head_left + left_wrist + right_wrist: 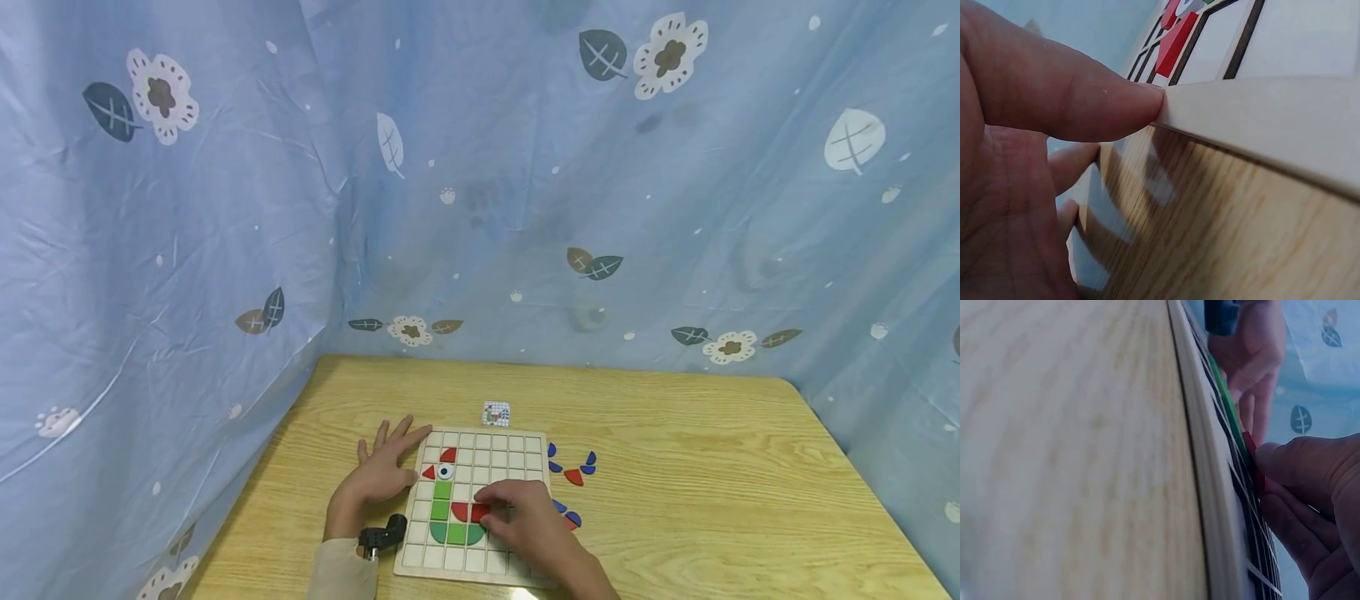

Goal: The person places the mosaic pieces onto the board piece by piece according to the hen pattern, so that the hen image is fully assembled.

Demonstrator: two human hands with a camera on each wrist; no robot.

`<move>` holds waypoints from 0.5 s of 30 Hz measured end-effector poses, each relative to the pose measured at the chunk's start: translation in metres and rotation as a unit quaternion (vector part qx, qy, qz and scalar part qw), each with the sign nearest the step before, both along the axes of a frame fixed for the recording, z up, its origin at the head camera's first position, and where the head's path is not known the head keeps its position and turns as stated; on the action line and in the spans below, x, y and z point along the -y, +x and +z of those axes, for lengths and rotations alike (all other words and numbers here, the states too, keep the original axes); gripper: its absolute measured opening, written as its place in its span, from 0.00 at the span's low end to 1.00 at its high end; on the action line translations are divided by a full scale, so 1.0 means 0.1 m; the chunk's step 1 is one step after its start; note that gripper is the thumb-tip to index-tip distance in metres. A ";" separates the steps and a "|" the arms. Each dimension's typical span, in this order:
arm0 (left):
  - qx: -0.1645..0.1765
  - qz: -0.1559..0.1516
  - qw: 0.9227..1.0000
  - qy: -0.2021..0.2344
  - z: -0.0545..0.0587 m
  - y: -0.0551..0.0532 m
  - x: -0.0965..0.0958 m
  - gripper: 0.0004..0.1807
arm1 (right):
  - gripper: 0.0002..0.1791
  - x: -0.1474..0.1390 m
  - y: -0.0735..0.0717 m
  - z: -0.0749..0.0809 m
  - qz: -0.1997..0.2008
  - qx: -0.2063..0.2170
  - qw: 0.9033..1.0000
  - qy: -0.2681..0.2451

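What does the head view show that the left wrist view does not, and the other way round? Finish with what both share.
Only the head view: the right hand pinching a red piece, the small picture card, and the blue pieces beside the gridded board.

Only the left wrist view: the left hand seen from its palm side.

Both: that left hand, part or all of the board, the red triangle and the wooden tabletop.
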State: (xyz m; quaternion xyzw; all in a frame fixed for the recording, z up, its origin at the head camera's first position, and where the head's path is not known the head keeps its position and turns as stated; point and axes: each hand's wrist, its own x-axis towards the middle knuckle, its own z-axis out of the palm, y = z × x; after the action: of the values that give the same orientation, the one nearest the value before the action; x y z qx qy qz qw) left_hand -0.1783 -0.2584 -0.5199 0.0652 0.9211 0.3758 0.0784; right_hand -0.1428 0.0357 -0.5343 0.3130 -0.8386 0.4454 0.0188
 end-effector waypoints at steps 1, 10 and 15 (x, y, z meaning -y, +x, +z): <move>-0.001 0.000 1.000 0.000 0.00 0.00 0.00 0.45 | 0.14 0.01 0.00 0.00 -0.001 -0.001 1.000 0.003; 0.000 0.002 1.000 -0.003 0.01 0.00 -0.01 0.45 | 0.14 0.02 0.02 -0.01 -0.005 -0.023 1.000 0.004; -0.001 0.002 1.000 -0.003 0.01 0.01 0.00 0.45 | 0.15 0.05 0.01 -0.02 0.000 -0.039 0.999 0.007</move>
State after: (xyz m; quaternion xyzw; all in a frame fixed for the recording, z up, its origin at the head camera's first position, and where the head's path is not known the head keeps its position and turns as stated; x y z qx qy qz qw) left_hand -0.1775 -0.2582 -0.5190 0.0641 0.9224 0.3731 0.0767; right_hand -0.1414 0.0307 -0.5365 0.3301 -0.8402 0.4272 0.0497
